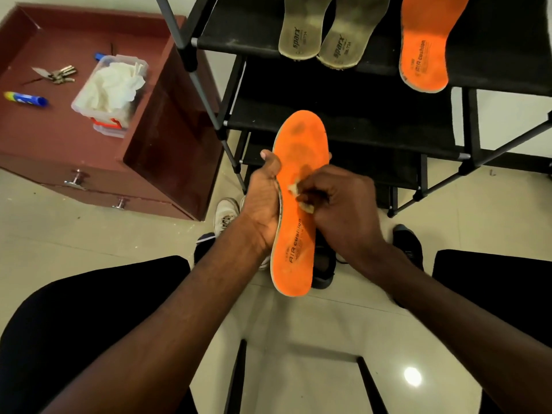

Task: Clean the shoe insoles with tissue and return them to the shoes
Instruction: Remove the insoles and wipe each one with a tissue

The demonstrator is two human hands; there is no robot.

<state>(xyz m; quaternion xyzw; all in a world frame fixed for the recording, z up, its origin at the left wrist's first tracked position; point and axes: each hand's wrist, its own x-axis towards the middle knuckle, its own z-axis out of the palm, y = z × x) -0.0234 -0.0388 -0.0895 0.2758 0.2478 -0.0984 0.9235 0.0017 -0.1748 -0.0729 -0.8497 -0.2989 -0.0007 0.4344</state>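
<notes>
Bright, sharp, floor glare [412,377] — edges bowed

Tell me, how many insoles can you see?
4: one orange insole held in the hands, another orange insole and two grey insoles on the rack.

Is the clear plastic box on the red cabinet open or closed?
Open. The clear plastic box has no lid on top, and crumpled white tissue rises above its rim.
</notes>
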